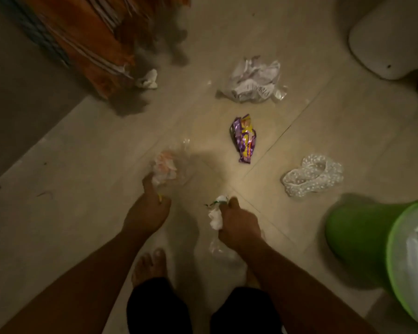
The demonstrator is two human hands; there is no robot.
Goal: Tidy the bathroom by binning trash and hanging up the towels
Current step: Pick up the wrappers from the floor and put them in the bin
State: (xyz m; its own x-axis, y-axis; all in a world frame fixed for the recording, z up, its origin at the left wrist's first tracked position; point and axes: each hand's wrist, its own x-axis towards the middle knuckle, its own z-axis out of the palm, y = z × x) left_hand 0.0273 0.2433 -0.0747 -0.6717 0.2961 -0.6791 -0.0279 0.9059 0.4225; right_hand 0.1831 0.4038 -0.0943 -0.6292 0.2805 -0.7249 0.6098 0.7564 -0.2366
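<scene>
My left hand [149, 208] is closed on a crumpled white and orange wrapper [164, 166] held just above the floor. Crumpled white paper and clear plastic [216, 218] sit in the grip of my right hand [238, 221]. On the tiles ahead lie a purple snack wrapper [244, 138], a crumpled white plastic bag with print [253, 80], a piece of bubble wrap [313, 175] and a small white tissue wad [149, 79]. A green bin [362, 233] with a clear liner stands at the lower right. An orange striped towel [89, 42] hangs at the upper left.
A white toilet base [391, 37] fills the upper right corner. A darker raised strip of floor [22, 92] runs along the left. My bare foot [149, 266] stands on the beige tiles between my arms.
</scene>
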